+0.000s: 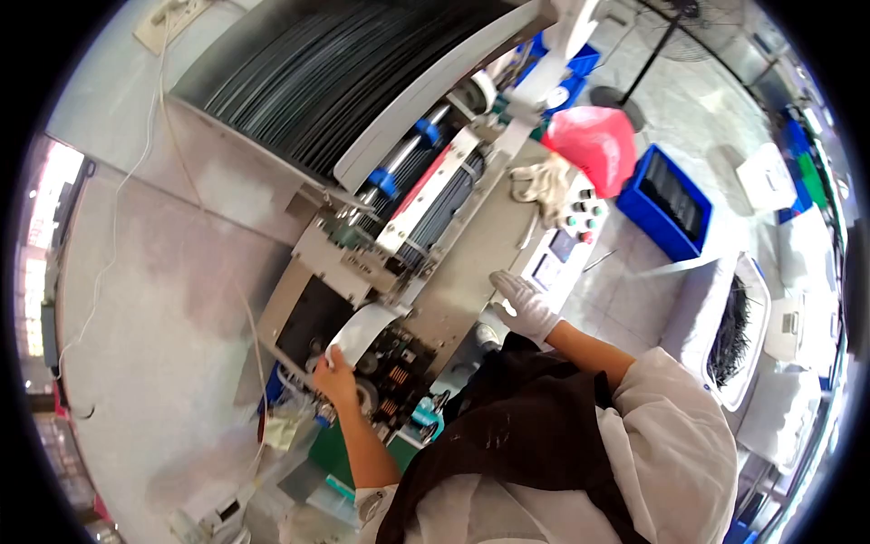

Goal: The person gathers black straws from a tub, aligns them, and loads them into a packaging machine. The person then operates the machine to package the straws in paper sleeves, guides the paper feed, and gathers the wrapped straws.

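Observation:
A machine (480, 218) with a metal bed and rollers lies in front of me. At its lower left end, a smooth white curved sheet (362, 331) rises beside an open mechanism (394, 372) of dark parts and coils. My left hand (337, 379), bare, grips the lower edge of that sheet between thumb and fingers. My right hand (528, 308) wears a white glove. It is by the near edge of the metal bed, fingers stretched out, holding nothing. A pair of crumpled beige work gloves (541, 186) lies farther along the bed, by the control buttons (583, 218).
Long dark strips (344, 72) fill a tray above the rollers. A blue crate (666, 201) with dark pieces stands on the floor to the right, near a red bag (594, 150). Farther right, a white tub (739, 331) holds black strands. A cable (245, 299) hangs at the left.

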A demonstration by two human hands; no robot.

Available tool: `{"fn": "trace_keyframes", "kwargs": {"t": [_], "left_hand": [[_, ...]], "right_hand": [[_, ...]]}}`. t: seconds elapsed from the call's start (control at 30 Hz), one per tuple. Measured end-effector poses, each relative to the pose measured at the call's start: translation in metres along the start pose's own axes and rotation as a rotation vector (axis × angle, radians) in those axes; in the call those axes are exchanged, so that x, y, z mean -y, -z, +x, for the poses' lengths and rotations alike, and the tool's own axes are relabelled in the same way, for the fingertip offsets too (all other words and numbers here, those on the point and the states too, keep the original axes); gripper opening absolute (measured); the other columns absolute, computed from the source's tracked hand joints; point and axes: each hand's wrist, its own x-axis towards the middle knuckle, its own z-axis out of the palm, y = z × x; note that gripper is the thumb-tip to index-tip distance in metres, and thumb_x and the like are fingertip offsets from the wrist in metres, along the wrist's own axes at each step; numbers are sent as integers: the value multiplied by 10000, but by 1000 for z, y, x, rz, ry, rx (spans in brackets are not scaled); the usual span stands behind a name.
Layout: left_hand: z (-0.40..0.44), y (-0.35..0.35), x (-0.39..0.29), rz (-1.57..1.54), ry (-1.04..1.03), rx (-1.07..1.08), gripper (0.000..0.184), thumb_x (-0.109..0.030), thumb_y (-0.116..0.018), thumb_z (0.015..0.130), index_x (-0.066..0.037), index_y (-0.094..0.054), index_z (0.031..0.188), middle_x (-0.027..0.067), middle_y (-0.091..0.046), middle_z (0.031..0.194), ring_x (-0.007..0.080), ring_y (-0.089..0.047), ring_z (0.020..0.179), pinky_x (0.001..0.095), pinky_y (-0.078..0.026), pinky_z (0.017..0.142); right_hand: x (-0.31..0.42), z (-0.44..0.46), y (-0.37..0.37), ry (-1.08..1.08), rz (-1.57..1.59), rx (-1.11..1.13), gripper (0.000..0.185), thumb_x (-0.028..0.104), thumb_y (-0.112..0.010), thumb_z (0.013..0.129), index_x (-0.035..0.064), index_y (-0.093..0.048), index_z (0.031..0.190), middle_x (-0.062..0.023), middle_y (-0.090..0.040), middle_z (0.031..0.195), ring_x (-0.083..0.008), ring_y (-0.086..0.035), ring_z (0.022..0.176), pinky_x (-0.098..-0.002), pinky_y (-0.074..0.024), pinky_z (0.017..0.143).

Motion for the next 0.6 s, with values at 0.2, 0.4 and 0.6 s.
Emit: {"fn": "trace_keyframes", "kwargs": {"t": [0.2, 0.4, 0.6], "left_hand": [[23, -8, 31, 94, -44, -53, 370, -321, -558, 806, 46, -595, 773, 133, -574, 609, 216, -548, 456, 328, -424, 466], [12, 6, -23, 39, -15, -83, 391, -335, -562, 792, 43, -562, 693, 142, -548, 574, 226, -551, 515, 358, -412, 478], [19, 7, 5, 76, 177, -55, 294, -261, -588, 761, 19, -618, 844, 149, -617, 728, 219, -556, 628, 355, -422, 586]], "right_hand": [[-67, -5, 108, -68, -45, -458, 499, 127, -590, 714, 19, -411, 1166, -195, -497, 1085, -332, -492, 1005, -383, -414, 833], [-138, 93, 267, -36, -363, -792, 505, 305, -558, 771, 55, -419, 1187, -186, -549, 1029, -332, -538, 936, -381, -437, 792], [-175, 254, 452, -125, -768, -821, 533, 386, -489, 792, 198, -347, 1270, -121, -520, 1080, -266, -549, 915, -374, -456, 750]]}}
